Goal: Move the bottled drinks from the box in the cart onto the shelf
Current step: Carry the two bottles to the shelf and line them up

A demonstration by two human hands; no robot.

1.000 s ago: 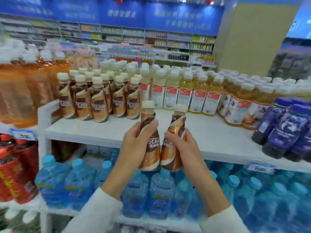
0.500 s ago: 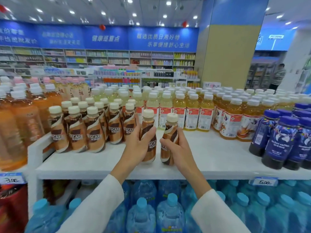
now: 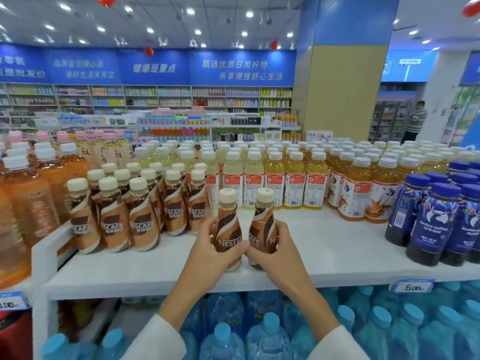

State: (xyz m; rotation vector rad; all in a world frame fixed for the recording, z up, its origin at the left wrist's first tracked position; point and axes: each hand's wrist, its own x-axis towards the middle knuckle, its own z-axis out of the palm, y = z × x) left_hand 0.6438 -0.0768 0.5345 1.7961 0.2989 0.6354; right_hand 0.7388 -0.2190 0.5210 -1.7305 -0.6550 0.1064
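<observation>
Nearest, below the fingers (image 3: 228, 253): white sleeves (image 3: 155, 339), and on the lower level blue-capped water btls (image 3: 267, 339), lbls unreadable.

Left hand (image 3: 210, 252) curls fingers and thumb round the lower body of the left coffee bottle (image 3: 228, 222). Right hand (image 3: 279, 252) does likewise w/ the right coffee bottle (image 3: 262, 222). Fingertips of the two hands come close together btwn the btls and seem to touch. Both btls are upright, side by side, almost touching. Their bases are at the white shelf (image 3: 324, 253), close to its front edge; can't tell if fully set down. Each is small and waisted, w/ cream screw cap and a brown-and-tan wrap w/ white swirl. Left one reads "NESCAFE" just above the fingers. Right one shows only "AFE" and "N"; the rest is turned away or covered.

Right of the fingers and lower, on the shelf lip: price tag (image 3: 415, 286), "6.00". Left of the fingers, a bit further back: stocked Nescafe rows (image 3: 140, 219), same btl, "NESCAFE" facing front. Far left: big amber tea btls (image 3: 26, 203), white caps. Far right: dark btls w/ purple-blue wrap (image 3: 436, 229), "luckin coffee". Beyond the fingers: yellow juice btls (image 3: 294, 183), red-and-white lbls, print too small to read.

Bkgd: blue banner (image 3: 241, 70), white Chinese text incl. "健康是重点". A person (image 3: 417, 120) stands far right.
</observation>
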